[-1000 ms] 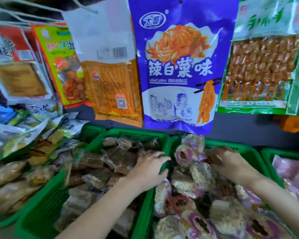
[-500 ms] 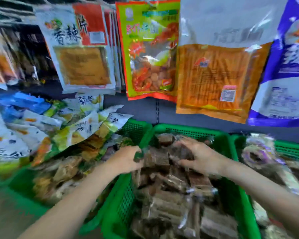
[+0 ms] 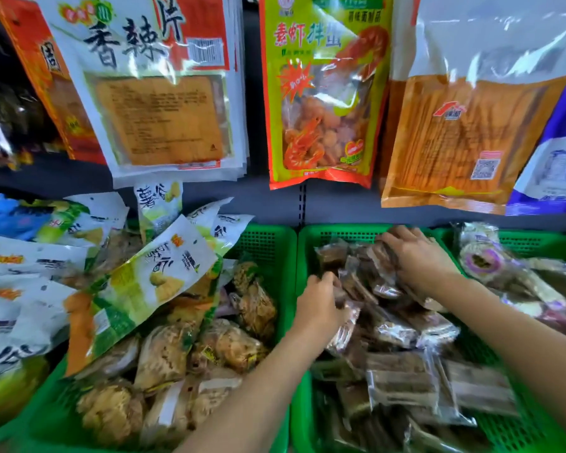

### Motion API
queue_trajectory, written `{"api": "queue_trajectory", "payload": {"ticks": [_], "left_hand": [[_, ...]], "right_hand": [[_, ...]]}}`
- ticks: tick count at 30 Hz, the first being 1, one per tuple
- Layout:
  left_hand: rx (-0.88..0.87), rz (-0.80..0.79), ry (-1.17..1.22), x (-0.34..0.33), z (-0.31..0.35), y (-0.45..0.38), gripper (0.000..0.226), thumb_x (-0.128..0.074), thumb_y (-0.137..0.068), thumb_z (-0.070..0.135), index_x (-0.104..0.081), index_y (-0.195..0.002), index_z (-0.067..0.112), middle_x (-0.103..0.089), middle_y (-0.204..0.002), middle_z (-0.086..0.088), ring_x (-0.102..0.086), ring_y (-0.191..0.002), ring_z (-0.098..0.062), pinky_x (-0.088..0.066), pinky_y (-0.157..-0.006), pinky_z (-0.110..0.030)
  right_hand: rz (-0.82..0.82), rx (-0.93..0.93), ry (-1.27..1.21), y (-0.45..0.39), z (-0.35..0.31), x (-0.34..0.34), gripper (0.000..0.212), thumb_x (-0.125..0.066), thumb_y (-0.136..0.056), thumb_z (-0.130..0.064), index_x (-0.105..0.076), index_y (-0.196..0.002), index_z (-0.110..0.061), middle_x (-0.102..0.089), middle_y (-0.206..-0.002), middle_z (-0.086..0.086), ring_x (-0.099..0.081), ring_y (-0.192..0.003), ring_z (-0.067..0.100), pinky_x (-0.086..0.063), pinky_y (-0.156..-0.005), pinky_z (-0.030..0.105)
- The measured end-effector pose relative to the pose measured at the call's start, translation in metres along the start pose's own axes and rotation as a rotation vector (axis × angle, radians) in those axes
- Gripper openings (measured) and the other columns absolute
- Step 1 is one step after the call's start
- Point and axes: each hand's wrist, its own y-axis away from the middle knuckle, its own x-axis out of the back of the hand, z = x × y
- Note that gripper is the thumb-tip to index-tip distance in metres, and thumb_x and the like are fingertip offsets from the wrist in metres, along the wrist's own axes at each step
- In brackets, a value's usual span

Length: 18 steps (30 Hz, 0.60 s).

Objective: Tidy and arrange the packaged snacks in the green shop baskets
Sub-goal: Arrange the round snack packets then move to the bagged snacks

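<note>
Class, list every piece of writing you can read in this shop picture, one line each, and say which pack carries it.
"香辣片": white and red hanging pack.
"素虾" plus two less clear characters: green and red shrimp pack.
Barcode digits, the QR label on the orange pack, the purple pack and the white and green bags: too small or blurred.

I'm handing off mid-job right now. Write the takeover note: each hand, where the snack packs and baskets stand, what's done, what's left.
Left hand: in the middle green basket, fingers curled on a brown clear-wrapped pack near its left wall.
Right hand: fingers spread flat, pressing on the brown packs at the basket's back.
Left basket: golden packs jumbled, with white-green bags spilling over them.
Right basket: round purple-labelled packs, untouched now.
Done: nothing looks finished.
Left: straighten the brown packs, then sort the left basket.
</note>
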Motion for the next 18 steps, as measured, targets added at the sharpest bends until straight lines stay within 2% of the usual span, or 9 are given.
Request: {"api": "queue_trajectory", "payload": {"ticks": [3, 4, 6, 8, 10, 12, 14, 16, 18], "left_hand": [[0.057, -0.062, 0.144, 0.003, 0.003, -0.003, 0.014, -0.065, -0.08, 0.018, -0.052, -0.079, 0.024, -0.063, -0.102, -0.004, -0.061, -0.101, -0.023, -0.046, -0.084, -0.028], [0.055, -0.061, 0.179, 0.005, 0.001, -0.001, 0.011, -0.062, -0.082, 0.014, -0.057, -0.08, 0.024, -0.065, -0.103, -0.004, -0.062, -0.101, -0.021, -0.047, -0.084, -0.025], [0.025, -0.005, 0.179, 0.014, -0.008, 0.009, 0.018, -0.057, -0.084, 0.01, -0.063, -0.099, 0.018, -0.064, -0.111, -0.001, -0.063, -0.098, -0.017, -0.047, -0.084, -0.022], [-0.009, 0.091, 0.047, 0.032, -0.023, 0.019, 0.023, -0.056, -0.088, 0.011, -0.06, -0.109, 0.018, -0.06, -0.115, 0.004, -0.06, -0.096, -0.011, -0.047, -0.083, -0.021], [0.037, 0.094, -0.13, 0.052, -0.048, 0.03, 0.025, -0.054, -0.09, 0.018, -0.057, -0.115, 0.022, -0.058, -0.117, 0.004, -0.058, -0.103, -0.013, -0.048, -0.087, -0.027], [0.151, -0.087, -0.346, 0.069, -0.069, 0.044, 0.031, -0.054, -0.091, 0.03, -0.054, -0.122, 0.028, -0.054, -0.129, 0.001, -0.051, -0.119, -0.019, -0.044, -0.096, -0.033], [0.228, -0.324, -0.496, 0.08, -0.078, 0.058, 0.044, -0.051, -0.092, 0.038, -0.045, -0.134, 0.029, -0.039, -0.145, -0.003, -0.029, -0.138, -0.024, -0.028, -0.111, -0.036], [0.267, -0.436, -0.594, 0.084, -0.075, 0.063, 0.054, -0.049, -0.093, 0.042, -0.036, -0.142, 0.024, -0.031, -0.151, -0.005, -0.017, -0.142, -0.026, -0.013, -0.114, -0.035], [0.309, -0.476, -0.637, 0.083, -0.071, 0.061, 0.057, -0.051, -0.091, 0.043, -0.035, -0.142, 0.023, -0.031, -0.151, -0.007, -0.012, -0.143, -0.028, -0.008, -0.115, -0.04]], "right_hand": [[-0.14, -0.035, 0.045, -0.003, 0.006, -0.008, 0.062, -0.043, -0.091, -0.005, -0.016, -0.145, -0.022, -0.022, -0.151, 0.004, -0.033, -0.134, 0.027, -0.037, -0.103, 0.036], [-0.171, -0.035, 0.028, -0.001, 0.002, -0.007, 0.067, -0.041, -0.091, -0.003, -0.011, -0.147, -0.023, -0.013, -0.155, 0.006, -0.029, -0.137, 0.028, -0.034, -0.107, 0.037], [-0.136, 0.036, 0.05, 0.001, -0.013, -0.001, 0.071, -0.041, -0.091, -0.001, -0.007, -0.149, -0.023, 0.001, -0.157, 0.009, -0.023, -0.14, 0.03, -0.027, -0.111, 0.037], [-0.038, 0.192, -0.059, 0.001, -0.037, 0.008, 0.067, -0.044, -0.087, 0.002, -0.019, -0.146, -0.018, -0.008, -0.155, 0.009, -0.026, -0.139, 0.027, -0.026, -0.11, 0.032], [-0.109, 0.398, -0.273, -0.003, -0.072, 0.01, 0.056, -0.047, -0.088, -0.003, -0.034, -0.14, -0.016, -0.028, -0.147, 0.009, -0.033, -0.134, 0.024, -0.026, -0.108, 0.028], [-0.302, 0.566, -0.335, -0.012, -0.109, 0.0, 0.05, -0.052, -0.091, -0.017, -0.038, -0.139, -0.018, -0.039, -0.137, 0.011, -0.039, -0.129, 0.026, -0.031, -0.106, 0.03], [-0.414, 0.644, -0.29, -0.026, -0.142, -0.016, 0.058, -0.056, -0.09, -0.027, -0.032, -0.142, -0.024, -0.037, -0.137, 0.014, -0.041, -0.125, 0.032, -0.038, -0.101, 0.034], [-0.466, 0.603, -0.176, -0.034, -0.169, -0.031, 0.067, -0.055, -0.088, -0.018, -0.022, -0.145, -0.033, -0.018, -0.15, 0.015, -0.044, -0.123, 0.037, -0.043, -0.097, 0.039], [-0.488, 0.589, -0.019, -0.037, -0.186, -0.041, 0.078, -0.049, -0.087, -0.002, -0.015, -0.145, -0.04, 0.007, -0.156, 0.011, -0.048, -0.119, 0.039, -0.044, -0.096, 0.043]]}}
